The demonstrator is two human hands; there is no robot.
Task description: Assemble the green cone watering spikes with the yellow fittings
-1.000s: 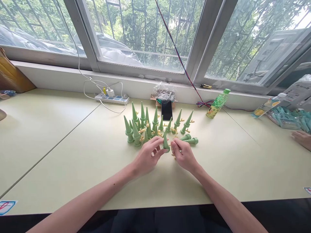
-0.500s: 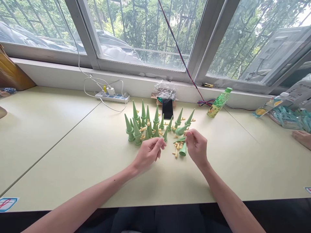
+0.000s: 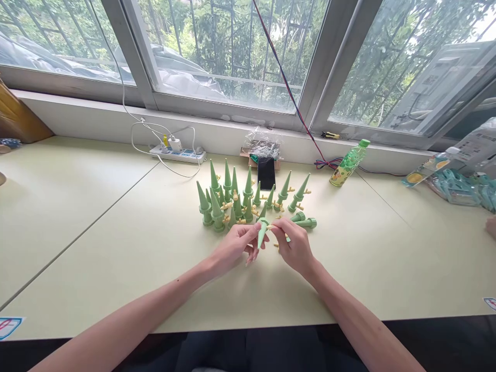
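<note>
Over pale table (image 3: pixel 116 268), I log two near-closed pinches.
Left hand (image 3: pixel 237 244): green spike (image 3: pixel 262 235); right hand (image 3: pixel 295 245): yellow valve (image 3: pixel 270 227), at spike's side.

The phone (image 3: pixel 266 173) lies behind the cones (image 3: pixel 216 212); the power strip (image 3: pixel 178 153) sits far left, the bottle (image 3: pixel 350 163) far right.

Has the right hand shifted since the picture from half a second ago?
Yes, the right hand has moved left, towards the left hand, judged against the black phone.
</note>
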